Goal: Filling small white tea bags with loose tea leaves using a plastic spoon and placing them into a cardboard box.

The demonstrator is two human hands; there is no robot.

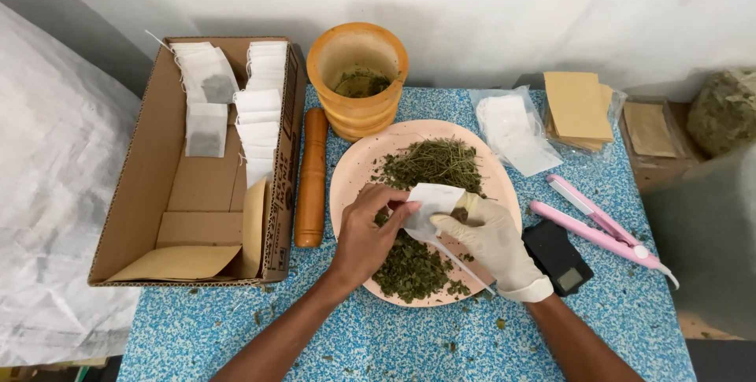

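Both forearms are seen reaching over a blue speckled table (236,327) toward a pink plate (350,173) heaped with dried green herbs (429,163). A small white filter bag (431,201) is held above the plate's middle: its left edge is pinched by the bare left hand (366,232), fingers closed on it, while its right side is gripped by the white-gloved right hand (496,244). A wooden pestle (311,177) is laid just left of the plate, beside a cardboard box (150,185) holding filled bags. An orange mortar (358,75) is placed behind the plate; a pink sealer (598,224) and a small black scale (557,256) are set to its right.
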